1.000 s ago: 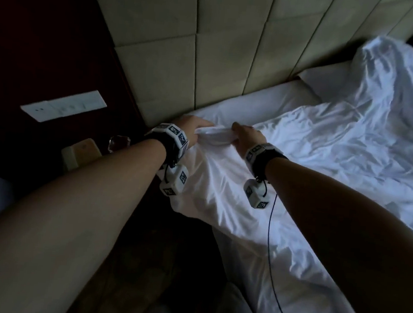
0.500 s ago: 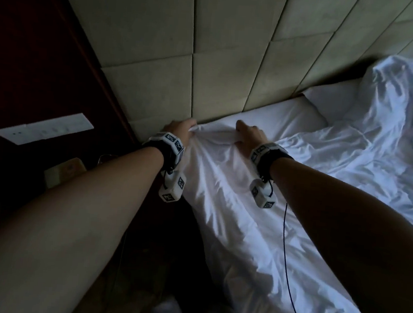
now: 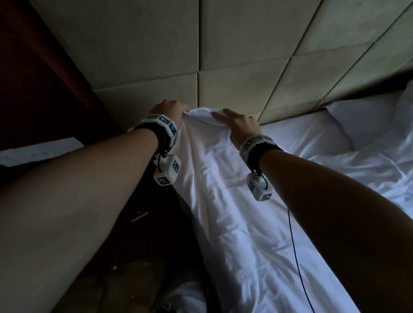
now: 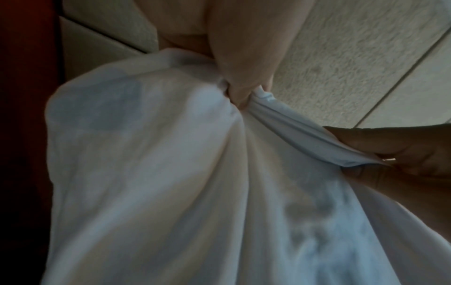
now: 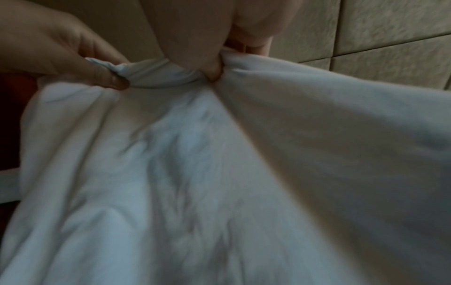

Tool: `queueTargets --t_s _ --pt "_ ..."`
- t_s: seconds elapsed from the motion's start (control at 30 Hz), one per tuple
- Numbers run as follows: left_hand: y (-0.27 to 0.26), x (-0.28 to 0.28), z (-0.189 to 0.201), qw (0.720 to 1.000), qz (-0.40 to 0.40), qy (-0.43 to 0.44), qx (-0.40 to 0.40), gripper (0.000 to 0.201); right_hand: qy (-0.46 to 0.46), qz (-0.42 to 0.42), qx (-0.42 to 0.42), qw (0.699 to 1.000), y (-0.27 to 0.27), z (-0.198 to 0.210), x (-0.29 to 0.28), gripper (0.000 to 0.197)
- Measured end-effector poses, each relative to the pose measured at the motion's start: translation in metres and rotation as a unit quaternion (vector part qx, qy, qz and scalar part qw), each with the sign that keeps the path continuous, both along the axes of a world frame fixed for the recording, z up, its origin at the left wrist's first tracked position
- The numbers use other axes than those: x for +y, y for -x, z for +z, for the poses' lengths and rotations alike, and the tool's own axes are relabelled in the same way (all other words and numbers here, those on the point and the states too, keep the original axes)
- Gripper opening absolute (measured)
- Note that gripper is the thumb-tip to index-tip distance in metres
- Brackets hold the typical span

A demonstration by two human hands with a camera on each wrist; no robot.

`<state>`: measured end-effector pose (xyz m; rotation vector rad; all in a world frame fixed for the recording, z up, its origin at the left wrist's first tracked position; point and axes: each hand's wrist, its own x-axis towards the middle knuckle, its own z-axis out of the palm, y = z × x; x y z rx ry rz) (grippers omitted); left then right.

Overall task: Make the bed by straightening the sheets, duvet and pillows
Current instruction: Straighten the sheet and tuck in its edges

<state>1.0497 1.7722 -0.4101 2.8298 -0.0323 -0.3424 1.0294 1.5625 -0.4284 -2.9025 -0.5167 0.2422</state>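
Left hand: pinches the duvet corner at the bed's head edge.
Right hand: pinches the same hem, just beside.
Purpose: pulling the corner square to the headboard.

A bedroom, hotel-like: a bed with rumpled white duvet and a pillow at far right, against a padded panel headboard; dark wood wall with a white switch plate at left.

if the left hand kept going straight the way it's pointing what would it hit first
Probably the padded headboard: the left hand, pinching the duvet corner, points at its panels just beyond. Depth is unclear.
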Motion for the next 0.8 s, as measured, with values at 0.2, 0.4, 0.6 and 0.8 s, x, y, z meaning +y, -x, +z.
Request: queueTargets --t_s 0.2,0.4,0.6,0.8 --pt "-0.096 0.039 -0.036 0.998 0.043 -0.029 0.034 0.023 -0.022 0.025 0.021 0.999 -0.086 -0.017 0.038 0.079" --pt "-0.134 0.051 -0.058 0.997 0.04 -0.056 0.041 0.035 -0.01 0.017 0.037 0.999 -0.138 -0.054 0.051 0.075" --pt "-0.121 0.02 -0.085 0.99 -0.011 -0.103 0.096 0.032 -0.024 -0.005 0.08 0.997 -0.142 -0.097 0.028 0.074" --pt "-0.118 0.021 -0.098 0.99 0.033 -0.018 0.136 0.039 -0.009 -0.042 0.084 0.996 -0.121 -0.095 0.016 0.059"
